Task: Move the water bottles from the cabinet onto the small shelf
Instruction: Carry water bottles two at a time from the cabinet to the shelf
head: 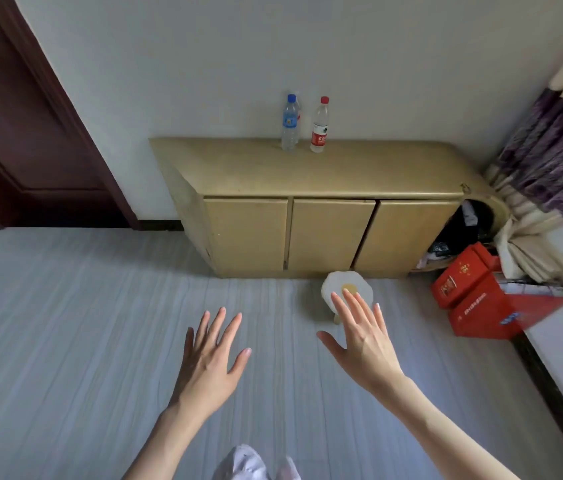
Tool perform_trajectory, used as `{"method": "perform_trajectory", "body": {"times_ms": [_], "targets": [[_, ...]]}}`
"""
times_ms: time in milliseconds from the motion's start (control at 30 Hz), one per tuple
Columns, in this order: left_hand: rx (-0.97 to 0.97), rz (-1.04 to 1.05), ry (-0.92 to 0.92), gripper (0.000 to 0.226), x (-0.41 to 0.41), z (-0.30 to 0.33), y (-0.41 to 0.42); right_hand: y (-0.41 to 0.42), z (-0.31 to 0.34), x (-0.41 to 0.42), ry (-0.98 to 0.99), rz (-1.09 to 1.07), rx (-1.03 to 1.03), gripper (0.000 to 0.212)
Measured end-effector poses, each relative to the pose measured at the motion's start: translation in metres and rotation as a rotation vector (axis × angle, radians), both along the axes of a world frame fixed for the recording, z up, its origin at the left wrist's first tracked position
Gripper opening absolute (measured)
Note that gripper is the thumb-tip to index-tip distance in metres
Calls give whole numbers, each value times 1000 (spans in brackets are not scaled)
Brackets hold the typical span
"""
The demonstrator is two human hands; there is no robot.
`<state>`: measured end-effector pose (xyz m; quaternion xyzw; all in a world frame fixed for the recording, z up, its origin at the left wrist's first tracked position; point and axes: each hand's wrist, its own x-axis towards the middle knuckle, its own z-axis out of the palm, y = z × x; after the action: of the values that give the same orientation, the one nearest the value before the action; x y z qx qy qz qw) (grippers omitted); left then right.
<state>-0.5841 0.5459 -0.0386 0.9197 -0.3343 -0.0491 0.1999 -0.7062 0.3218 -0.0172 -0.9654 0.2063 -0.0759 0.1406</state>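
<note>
Head view shows two water bottles standing upright on the top of the cabinet [307,168], close to the wall. The blue-capped bottle [289,124] is on the left side and the red-capped bottle [320,128] is just beside it on the right; they are near each other, but I cannot tell if they touch. Behind the blue-capped bottle a bit of something similar seems to show, maybe a third bottle, but it is too hidden to say. The long axis of both bottles is vertical, so I judge that a grasp around the body from the front would fit.

Small shelf [339,284], a low stool-like piece with a white top and a yellow spot, stands on the floor [65,323] directly in front of the cabinet, below its middle door.

Both hands are well apart from the bottles, which lie ahead and higher, beyond the cabinet's front edge. The left hand [209,362] is open with fingers spread and holds nothing. The right hand [363,341] is also open and empty, and its fingertips partly cover the small shelf in this view. The right hand seems a little nearer to the red-capped bottle, the left hand to the blue-capped one. No bottle is moved yet.
</note>
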Motion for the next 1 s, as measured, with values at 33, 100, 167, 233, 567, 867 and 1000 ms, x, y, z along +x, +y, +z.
{"method": "perform_trajectory", "body": {"times_ms": [33,100,167,233,567,867,1000], "targets": [[11,0,11,94,15,-3,-10,-12,-3,15,6,6,-3,75],[37,-5,39,96,46,-8,-33,-37,-10,47,19,0,8,78],[37,-12,58,91,82,-12,-59,-63,-15,81,13,-27,9,77],[45,-32,74,81,123,-14,-88,-89,-18,118,8,-51,-6,76],[9,-96,34,74,329,2,-225,-215,5,291,-14,-146,11,75],[50,-120,137,78,419,-22,-337,-326,-22,382,145,-177,70,85],[55,-49,142,82,467,-12,-395,-390,-17,438,130,-144,96,92]]}}
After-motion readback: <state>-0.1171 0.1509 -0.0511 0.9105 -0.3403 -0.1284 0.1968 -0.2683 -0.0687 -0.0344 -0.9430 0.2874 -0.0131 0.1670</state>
